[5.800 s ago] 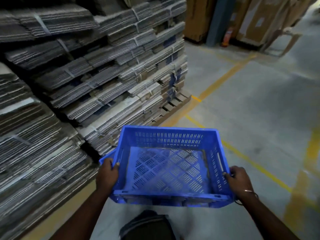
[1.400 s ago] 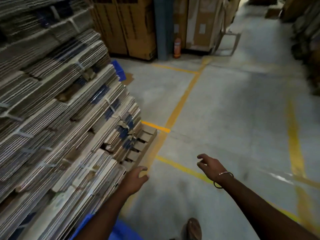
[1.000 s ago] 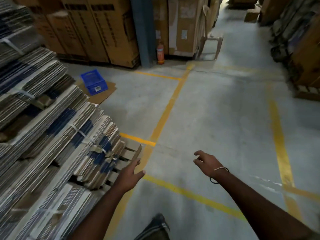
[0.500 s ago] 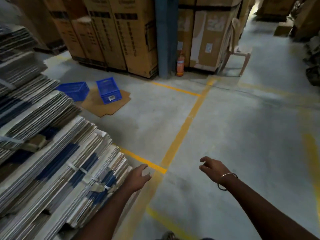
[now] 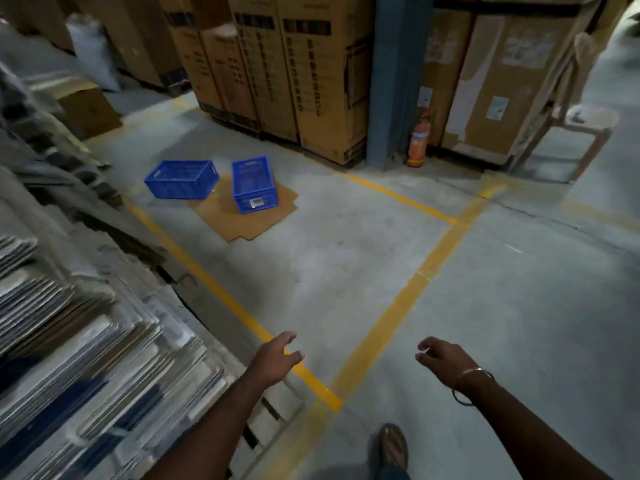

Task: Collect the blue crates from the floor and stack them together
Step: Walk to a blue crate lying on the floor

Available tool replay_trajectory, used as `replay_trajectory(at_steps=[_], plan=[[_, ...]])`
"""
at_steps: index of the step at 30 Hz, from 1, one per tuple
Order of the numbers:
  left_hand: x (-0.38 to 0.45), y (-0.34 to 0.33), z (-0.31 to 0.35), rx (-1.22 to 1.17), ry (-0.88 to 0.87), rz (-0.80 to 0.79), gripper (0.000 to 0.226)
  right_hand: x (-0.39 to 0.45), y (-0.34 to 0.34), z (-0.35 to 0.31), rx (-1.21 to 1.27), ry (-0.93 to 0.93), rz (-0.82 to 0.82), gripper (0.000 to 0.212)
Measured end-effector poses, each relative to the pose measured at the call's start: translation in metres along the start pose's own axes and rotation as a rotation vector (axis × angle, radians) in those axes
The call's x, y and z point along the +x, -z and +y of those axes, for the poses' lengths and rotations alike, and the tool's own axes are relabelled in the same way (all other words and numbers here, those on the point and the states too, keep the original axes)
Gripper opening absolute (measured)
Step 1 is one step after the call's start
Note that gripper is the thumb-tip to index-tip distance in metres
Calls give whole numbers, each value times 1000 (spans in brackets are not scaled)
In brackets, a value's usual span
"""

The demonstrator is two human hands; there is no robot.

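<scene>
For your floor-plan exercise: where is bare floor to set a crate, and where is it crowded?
Bare concrete lies between the yellow lines and right of the cardboard sheet. Crowded: stacked cardboard left, tall cartons behind the two blue crates.

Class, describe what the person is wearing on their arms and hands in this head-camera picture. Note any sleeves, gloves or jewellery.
Both forearms are bare, with no sleeves in view, and neither hand wears a glove. The left hand and its wrist carry nothing. At the wrist of the right hand are two thin bangles: a light metallic one and a dark one just behind it.
</scene>
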State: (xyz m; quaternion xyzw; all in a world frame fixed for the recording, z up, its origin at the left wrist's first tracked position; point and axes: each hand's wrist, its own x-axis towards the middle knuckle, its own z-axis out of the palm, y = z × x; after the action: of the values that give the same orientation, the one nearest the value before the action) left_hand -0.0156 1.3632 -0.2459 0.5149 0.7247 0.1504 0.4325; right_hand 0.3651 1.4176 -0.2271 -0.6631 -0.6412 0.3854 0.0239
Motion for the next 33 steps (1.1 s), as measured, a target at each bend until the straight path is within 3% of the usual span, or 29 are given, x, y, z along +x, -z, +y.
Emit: replay_trajectory(at_steps=[4, 7, 9, 12, 14, 18, 22, 31, 33], plan=[[67, 14, 46, -106, 42, 86, 70, 94, 55, -24, -61, 45, -6, 25], [105, 22, 63, -151, 87, 122, 64, 155, 75, -49, -120, 88, -18, 29], [132, 27, 64, -202, 122, 128, 64, 194, 84, -70, -135, 128, -38, 33], [192, 40, 49, -280, 180, 182, 87, 262, 96, -106, -165, 183, -75, 37], [226, 57, 48, -278, 236, 212, 79, 308, 100, -131, -197, 211, -103, 36], [302, 101, 43, -290, 294, 220, 60, 404, 104, -186, -246, 255, -164, 36], [372, 152, 45, -321, 364, 229, 57, 487, 113, -257, -337, 260, -243, 36], [533, 292, 68, -357, 386, 257, 57, 672, 147, -409, -322, 347, -229, 34], [572, 319, 72, -368, 407, 270, 66, 719, 151, -433, -323, 353, -239, 33]])
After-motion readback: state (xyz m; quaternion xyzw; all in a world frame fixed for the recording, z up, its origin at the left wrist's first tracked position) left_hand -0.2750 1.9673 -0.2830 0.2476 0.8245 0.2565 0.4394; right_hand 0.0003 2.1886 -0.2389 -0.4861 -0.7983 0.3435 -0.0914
